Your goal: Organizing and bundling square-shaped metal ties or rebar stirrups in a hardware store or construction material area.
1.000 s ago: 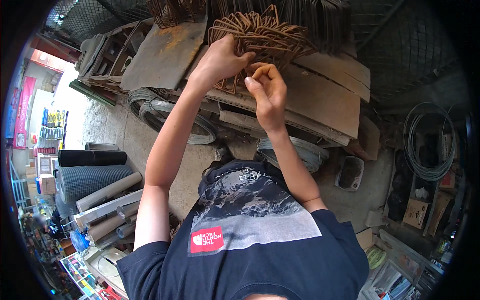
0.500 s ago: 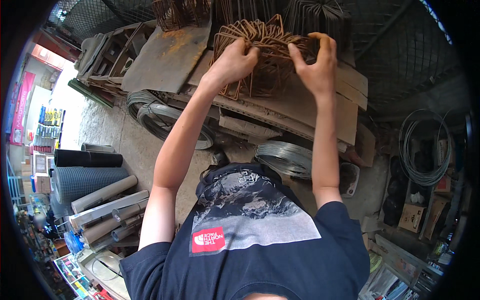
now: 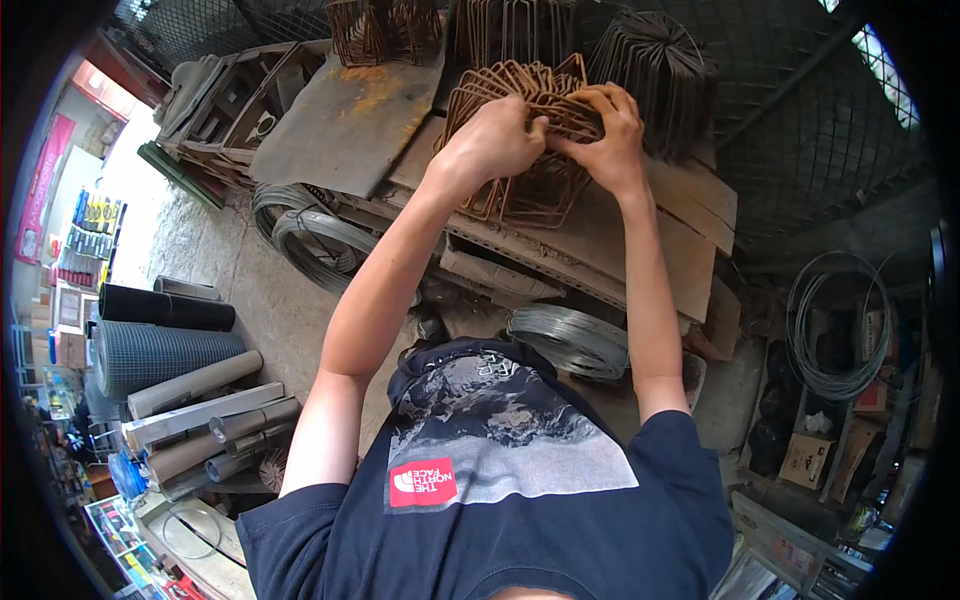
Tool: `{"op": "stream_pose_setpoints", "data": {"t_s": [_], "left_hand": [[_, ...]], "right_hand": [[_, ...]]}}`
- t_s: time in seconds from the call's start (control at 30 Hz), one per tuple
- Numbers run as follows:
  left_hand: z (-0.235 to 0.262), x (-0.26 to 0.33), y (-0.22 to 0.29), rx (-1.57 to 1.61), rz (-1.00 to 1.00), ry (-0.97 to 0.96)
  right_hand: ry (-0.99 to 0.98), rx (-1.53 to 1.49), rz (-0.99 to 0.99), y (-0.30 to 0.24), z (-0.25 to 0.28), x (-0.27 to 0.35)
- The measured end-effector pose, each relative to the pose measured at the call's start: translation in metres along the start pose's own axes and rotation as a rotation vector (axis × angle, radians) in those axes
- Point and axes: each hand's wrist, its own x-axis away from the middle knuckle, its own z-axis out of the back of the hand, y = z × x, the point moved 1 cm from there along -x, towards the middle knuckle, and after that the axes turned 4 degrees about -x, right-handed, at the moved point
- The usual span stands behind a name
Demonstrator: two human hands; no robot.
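Note:
A bundle of rusty bent steel rod rings rests on a pile of boards and rusty sheets. My left hand grips the bundle's upper left part, fingers curled over the rods. My right hand grips the bundle's upper right part, close beside the left hand. Both forearms reach straight out over the pile. More stacks of the same rod rings stand just behind the bundle.
Coils of wire lie on the concrete floor at left, with another wire coil below the pile. Rolls of wire mesh and rolled sheets lie at far left. Wire loops hang at right. A chain-link fence rises behind.
My right hand has come in from the bundle's right edge to meet the left hand at its top. The bundle has shifted slightly on the boards.

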Motion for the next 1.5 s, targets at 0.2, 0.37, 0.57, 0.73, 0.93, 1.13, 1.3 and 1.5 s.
{"op": "stream_pose_setpoints", "data": {"t_s": [0.2, 0.37, 0.57, 0.73, 0.93, 1.13, 1.3, 1.5], "left_hand": [[-0.001, 0.007, -0.021, 0.329, -0.05, -0.1], [-0.002, 0.015, -0.027, 0.462, -0.115, -0.177], [0.001, 0.024, -0.033, 0.336, -0.366, -0.053], [-0.005, 0.025, -0.036, 0.21, -0.479, 0.008], [-0.017, 0.053, -0.026, 0.197, -0.455, -0.016], [-0.006, 0.07, -0.017, 0.029, -0.417, -0.065], [-0.007, 0.075, -0.018, -0.097, -0.463, -0.08], [-0.007, 0.07, -0.023, -0.065, -0.508, -0.1]], "right_hand": [[0.162, 0.166, -0.022, -0.023, 0.002, 0.009], [0.459, 0.099, -0.187, -0.077, 0.0, 0.049], [0.337, -0.328, -0.394, -0.098, -0.006, 0.061], [0.392, -0.661, -0.708, -0.103, -0.01, 0.071], [0.302, -0.617, -0.832, -0.12, 0.007, 0.058], [0.291, -0.559, -0.877, -0.131, 0.012, 0.059], [0.195, -0.422, -0.934, -0.141, 0.017, 0.054], [0.179, -0.753, -0.977, -0.142, 0.03, 0.055]]}}
